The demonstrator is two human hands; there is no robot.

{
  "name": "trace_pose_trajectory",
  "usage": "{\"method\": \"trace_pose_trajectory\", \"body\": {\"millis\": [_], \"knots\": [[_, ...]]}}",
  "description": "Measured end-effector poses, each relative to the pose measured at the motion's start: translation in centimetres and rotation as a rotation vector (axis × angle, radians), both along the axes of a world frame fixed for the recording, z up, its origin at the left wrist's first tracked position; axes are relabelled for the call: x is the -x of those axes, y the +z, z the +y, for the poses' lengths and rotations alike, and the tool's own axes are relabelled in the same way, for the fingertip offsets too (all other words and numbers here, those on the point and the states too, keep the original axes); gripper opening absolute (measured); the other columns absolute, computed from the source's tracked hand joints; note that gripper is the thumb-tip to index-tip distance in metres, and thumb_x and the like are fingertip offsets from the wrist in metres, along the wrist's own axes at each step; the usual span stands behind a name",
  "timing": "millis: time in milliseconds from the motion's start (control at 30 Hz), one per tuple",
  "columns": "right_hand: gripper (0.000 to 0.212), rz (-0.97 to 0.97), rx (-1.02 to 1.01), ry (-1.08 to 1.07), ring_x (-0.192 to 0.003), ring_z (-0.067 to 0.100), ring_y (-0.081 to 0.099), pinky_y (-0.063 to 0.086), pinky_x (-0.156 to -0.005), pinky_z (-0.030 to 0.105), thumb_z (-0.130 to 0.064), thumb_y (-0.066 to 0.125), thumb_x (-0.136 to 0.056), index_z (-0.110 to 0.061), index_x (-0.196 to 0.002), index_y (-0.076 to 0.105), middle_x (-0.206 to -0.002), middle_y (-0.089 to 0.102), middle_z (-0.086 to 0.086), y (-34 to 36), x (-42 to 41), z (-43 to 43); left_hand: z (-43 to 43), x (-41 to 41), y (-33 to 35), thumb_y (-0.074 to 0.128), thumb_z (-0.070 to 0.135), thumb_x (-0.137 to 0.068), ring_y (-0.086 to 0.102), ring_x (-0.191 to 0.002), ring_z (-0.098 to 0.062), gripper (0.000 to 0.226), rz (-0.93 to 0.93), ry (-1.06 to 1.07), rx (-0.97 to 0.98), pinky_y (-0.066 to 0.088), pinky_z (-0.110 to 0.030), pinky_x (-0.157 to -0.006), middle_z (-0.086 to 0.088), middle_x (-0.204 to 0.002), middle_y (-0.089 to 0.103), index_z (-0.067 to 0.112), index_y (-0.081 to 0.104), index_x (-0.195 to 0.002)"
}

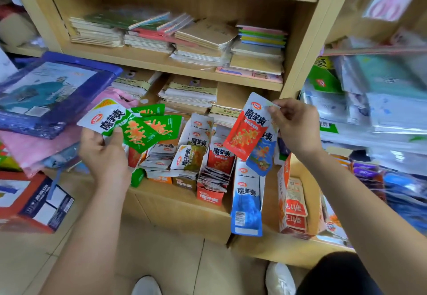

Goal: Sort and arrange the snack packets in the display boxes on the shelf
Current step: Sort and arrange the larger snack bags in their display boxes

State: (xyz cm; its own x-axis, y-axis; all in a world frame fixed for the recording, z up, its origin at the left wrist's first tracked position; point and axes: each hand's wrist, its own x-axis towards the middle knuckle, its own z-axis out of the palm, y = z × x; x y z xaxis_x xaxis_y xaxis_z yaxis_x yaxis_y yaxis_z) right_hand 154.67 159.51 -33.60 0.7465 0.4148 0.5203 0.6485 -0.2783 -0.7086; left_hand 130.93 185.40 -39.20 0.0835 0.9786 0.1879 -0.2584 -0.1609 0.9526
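A small stationery shop: wooden shelves (175, 64) stacked with exercise books (203, 38) and snack display boxes (210, 193)

Left hand (101, 149) grips fanned green packets (147, 130) — right hand (293, 124) pinches a red packet (248, 128) above the display boxes (210, 193).

Two hands are in view. The left hand (104, 156) holds a fan of at least three green snack packets (138, 133). The right hand (295, 128) holds two: one red packet (247, 130) and one blue packet (261, 158) behind it. At least five display boxes (209, 197) line the front edge of the shelf (175, 200); the packets inside are too many to count. Two white shoes (146, 285) show below.
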Motion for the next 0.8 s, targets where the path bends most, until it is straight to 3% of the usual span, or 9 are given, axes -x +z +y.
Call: {"method": "trace_pose_trajectory", "body": {"millis": [133, 233, 333, 433, 533, 667, 800], "knots": [[0.011, -0.057, 0.118, -0.003, -0.07, 0.016, 0.066, 0.051, -0.061, 0.029, -0.023, 0.065, -0.096, -0.014, -0.096, 0.072, -0.076, 0.068, -0.001, -1.0, 0.2, -0.6, -0.5, -0.1, 0.0, 0.063, -0.002, -0.093, 0.067, -0.099, -0.009, 0.035, -0.015, -0.02, -0.013, 0.053, -0.042, -0.093, 0.01, -0.101, 0.072, 0.022, 0.061, -0.119], [0.014, -0.069, 0.154, -0.005, -0.073, 0.015, 0.067, 0.054, -0.065, 0.032, -0.024, 0.065, -0.096, -0.012, -0.096, 0.073, -0.078, 0.069, -0.002, -1.6, 0.4, -0.3, -0.6, -0.3, 0.0, 0.062, -0.002, -0.093, 0.066, -0.094, -0.006, 0.034, -0.034, -0.029, -0.019, 0.052, -0.035, -0.088, 0.012, -0.096, 0.071, 0.025, 0.061, -0.115], [0.011, -0.075, 0.062, 0.023, -0.071, 0.013, 0.066, 0.048, -0.06, 0.017, -0.02, 0.066, -0.095, -0.012, -0.094, 0.074, -0.076, 0.07, -0.001, -1.4, 1.2, 0.6, -0.3, -0.2, -0.3, 0.063, -0.002, -0.093, 0.063, -0.086, -0.006, 0.032, -0.032, -0.027, -0.017, 0.051, -0.037, -0.08, 0.013, -0.092, 0.071, 0.024, 0.061, -0.111], [0.011, -0.127, 0.022, 0.062, -0.065, 0.011, 0.064, 0.046, -0.058, 0.013, -0.017, 0.067, -0.094, -0.009, -0.095, 0.074, -0.073, 0.068, -0.003, -1.4, 2.3, 1.8, 0.0, 0.0, -0.5, 0.064, -0.001, -0.093, 0.064, -0.089, -0.008, 0.032, -0.022, -0.032, -0.017, 0.052, -0.041, -0.082, 0.011, -0.097, 0.072, 0.023, 0.062, -0.114], [0.009, -0.156, 0.061, 0.097, -0.062, 0.009, 0.066, 0.052, -0.059, 0.019, -0.015, 0.068, -0.094, -0.01, -0.094, 0.076, -0.073, 0.067, -0.009, -2.5, 3.1, 2.8, 0.2, 0.3, -0.4, 0.064, 0.0, -0.092, 0.066, -0.094, -0.009, 0.032, -0.016, -0.027, -0.015, 0.053, -0.045, -0.09, 0.011, -0.097, 0.072, 0.023, 0.062, -0.115], [0.01, -0.038, 0.132, 0.152, -0.062, 0.015, 0.07, 0.057, -0.058, 0.037, -0.012, 0.067, -0.094, -0.011, -0.093, 0.077, -0.071, 0.072, -0.002, -4.3, 3.5, 3.5, 0.4, 0.7, -0.4, 0.064, 0.001, -0.092, 0.067, -0.095, -0.011, 0.03, -0.013, -0.014, 0.004, 0.053, -0.051, -0.093, 0.013, -0.092, 0.072, 0.026, 0.062, -0.109], [0.012, 0.037, 0.069, 0.008, -0.056, 0.004, 0.069, 0.055, -0.052, 0.033, -0.01, 0.063, -0.094, -0.011, -0.091, 0.075, -0.063, 0.07, -0.008, -4.2, 3.6, 3.2, 0.8, 1.0, -0.3, 0.064, 0.002, -0.092, 0.067, -0.096, -0.015, 0.029, -0.03, -0.005, 0.016, 0.053, -0.049, -0.09, 0.009, -0.094, 0.071, 0.026, 0.064, -0.109]]}}
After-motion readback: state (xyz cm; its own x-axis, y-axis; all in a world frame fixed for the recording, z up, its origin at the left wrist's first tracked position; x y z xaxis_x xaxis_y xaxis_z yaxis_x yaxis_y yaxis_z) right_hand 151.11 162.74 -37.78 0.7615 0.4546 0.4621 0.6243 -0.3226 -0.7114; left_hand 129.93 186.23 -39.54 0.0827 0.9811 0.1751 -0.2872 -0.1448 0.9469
